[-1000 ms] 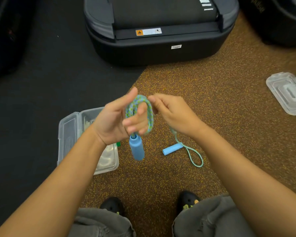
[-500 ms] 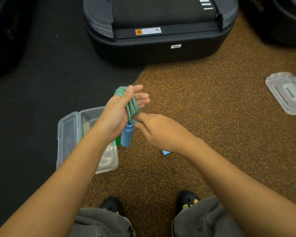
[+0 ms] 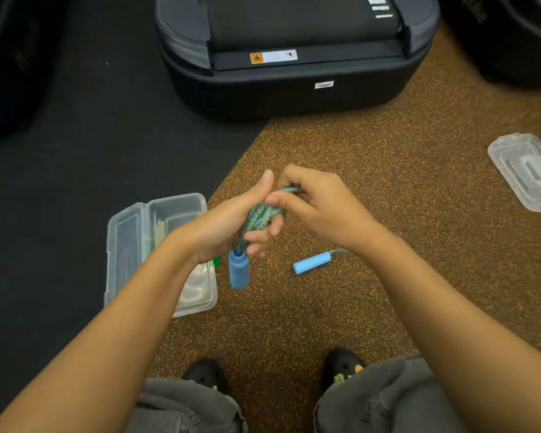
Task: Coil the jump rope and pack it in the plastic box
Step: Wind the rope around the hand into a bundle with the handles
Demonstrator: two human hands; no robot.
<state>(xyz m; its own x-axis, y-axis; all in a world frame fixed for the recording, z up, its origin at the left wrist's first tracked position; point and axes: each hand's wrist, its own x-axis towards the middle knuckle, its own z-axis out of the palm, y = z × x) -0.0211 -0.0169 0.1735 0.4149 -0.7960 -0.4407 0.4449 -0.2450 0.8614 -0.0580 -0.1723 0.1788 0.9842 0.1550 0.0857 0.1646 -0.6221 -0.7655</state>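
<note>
The right hand (image 3: 319, 207), which half a second ago was low beside the dangling handle, has come back up to the top of the bundle and is laying another turn of the jump rope (image 3: 258, 218) over the left hand (image 3: 228, 226). The left hand's fingers (image 3: 263, 237) are curled shut around the stacked loops, thumb raised along them, with one blue handle (image 3: 239, 270) hanging just below the palm. The right hand's fingers pinch the rope at the top of the coil. The second handle (image 3: 312, 263) now lies in plain sight on the speckled floor (image 3: 294, 323), its short tail of rope running up under the right wrist, so little slack seems left to wind. By my judgement the coiling is nearly finished. The open plastic box (image 3: 132, 232) waits on the floor just beside the left forearm, and nothing of the rope is in it yet.
</note>
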